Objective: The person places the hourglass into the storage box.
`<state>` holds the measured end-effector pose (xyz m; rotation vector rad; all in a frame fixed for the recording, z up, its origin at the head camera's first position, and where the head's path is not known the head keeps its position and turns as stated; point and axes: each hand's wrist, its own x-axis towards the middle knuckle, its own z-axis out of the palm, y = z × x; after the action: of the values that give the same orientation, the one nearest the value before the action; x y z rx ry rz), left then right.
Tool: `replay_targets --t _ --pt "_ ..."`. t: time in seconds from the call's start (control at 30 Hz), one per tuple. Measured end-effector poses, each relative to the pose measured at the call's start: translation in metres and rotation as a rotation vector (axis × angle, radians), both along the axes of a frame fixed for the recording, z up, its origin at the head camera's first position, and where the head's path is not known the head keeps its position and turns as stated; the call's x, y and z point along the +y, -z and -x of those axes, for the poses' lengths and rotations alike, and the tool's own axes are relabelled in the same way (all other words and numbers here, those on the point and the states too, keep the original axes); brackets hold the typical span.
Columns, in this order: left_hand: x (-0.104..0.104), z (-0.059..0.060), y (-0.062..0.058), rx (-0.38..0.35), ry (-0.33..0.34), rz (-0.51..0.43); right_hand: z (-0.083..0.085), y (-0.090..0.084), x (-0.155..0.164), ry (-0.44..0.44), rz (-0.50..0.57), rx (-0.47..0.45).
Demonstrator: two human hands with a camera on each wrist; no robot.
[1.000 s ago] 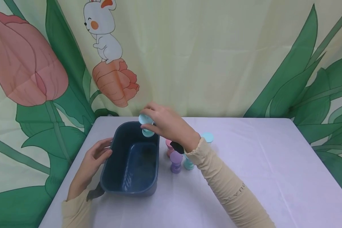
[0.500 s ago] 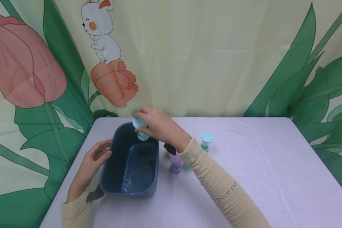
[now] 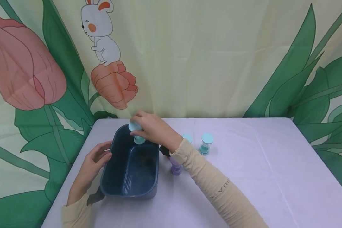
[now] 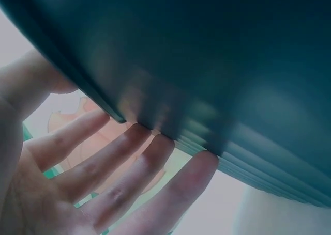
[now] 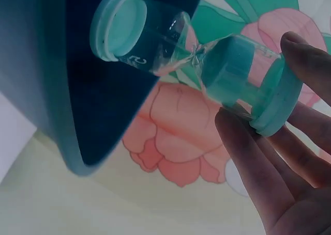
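Observation:
My right hand (image 3: 156, 128) pinches a teal-capped hourglass (image 3: 135, 126) by its upper end. It hangs tilted over the far end of a dark blue plastic bin (image 3: 139, 171). In the right wrist view, teal sand fills part of the hourglass bulb (image 5: 222, 69) nearest my fingers, and the other cap points into the bin's mouth. My left hand (image 3: 92, 164) rests its fingertips on the bin's left side. From the left wrist, those fingers (image 4: 150, 168) look extended against the outer wall below the rim.
Right of the bin stand a purple hourglass (image 3: 176, 167) and two teal ones, one (image 3: 206, 142) in full view and one (image 3: 187, 138) partly behind my right sleeve (image 3: 211, 177). A white cloth (image 3: 273, 164) covers the table, and a printed curtain (image 3: 199, 63) hangs behind it.
My right hand has moved left and slightly nearer with the hourglass, further in over the bin. Teal hourglasses behind the sleeve have come into view. My left hand stays in place.

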<state>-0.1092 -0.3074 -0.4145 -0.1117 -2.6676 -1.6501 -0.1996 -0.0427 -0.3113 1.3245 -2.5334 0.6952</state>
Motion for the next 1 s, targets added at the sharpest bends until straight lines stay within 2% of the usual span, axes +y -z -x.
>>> replay_targets --t 0.33,1.0 --pt "-0.001 -0.003 -0.001 -0.002 -0.002 0.023 -0.002 0.003 -0.014 0.033 -0.072 -0.075" --pt "0.0 -0.001 0.001 0.014 0.007 0.004 0.007 0.008 -0.033 0.068 -0.206 -0.077"
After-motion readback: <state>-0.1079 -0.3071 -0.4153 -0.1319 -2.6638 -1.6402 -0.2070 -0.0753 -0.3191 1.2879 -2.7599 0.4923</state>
